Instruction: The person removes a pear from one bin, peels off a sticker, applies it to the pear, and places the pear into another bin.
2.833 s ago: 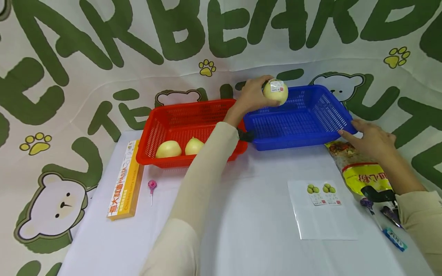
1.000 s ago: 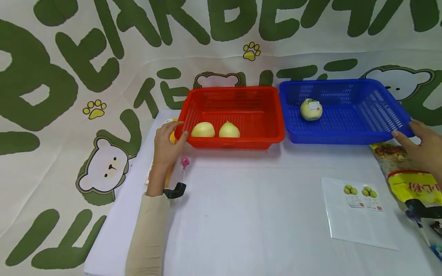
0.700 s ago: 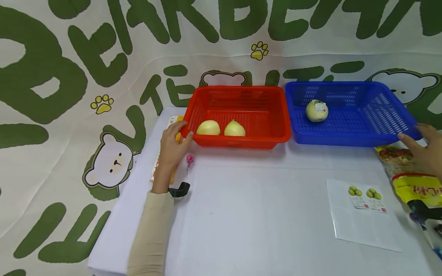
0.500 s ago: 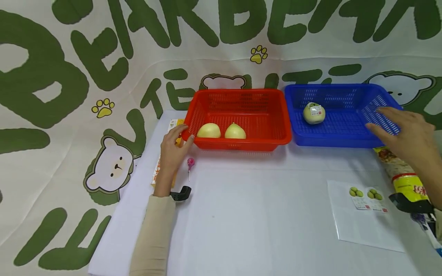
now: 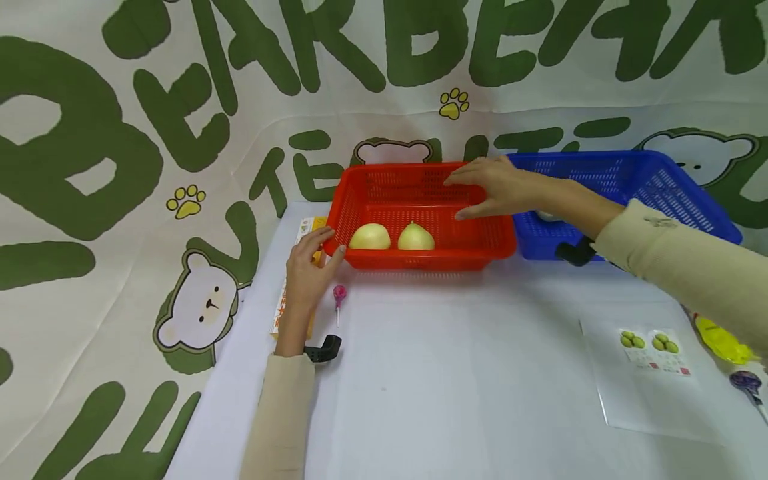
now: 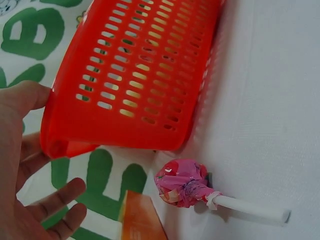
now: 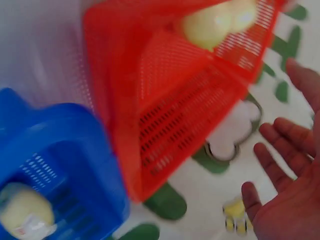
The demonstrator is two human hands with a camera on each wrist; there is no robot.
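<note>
Fingers spread and holding nothing, the right hand (image 5: 501,190) hovers over the red basket (image 5: 480,243), where two pale fruits (image 5: 370,237) lie at the front; the left hand (image 5: 307,267), fingers relaxed, touches the basket's near-left corner. Only the right wrist view shows the labelled fruit (image 7: 25,212) in the blue basket (image 7: 70,150). The left wrist view shows a pink lollipop (image 6: 182,183) on the desk (image 5: 468,373).

In the head view, the right forearm in its cream sleeve (image 5: 672,257) crosses the blue perforated plastic basket (image 5: 672,193) and hides most of the pale round fruit (image 5: 547,215) inside, leaving only a sliver. The yellow snack bag (image 5: 723,341) and the purple-wrapped lollipop (image 5: 747,382) are cut off by the right edge. Print on the sticker sheet (image 5: 654,347) is too small to read. The right wrist view is motion-blurred, softening the red perforated plastic basket (image 7: 170,105).
</note>
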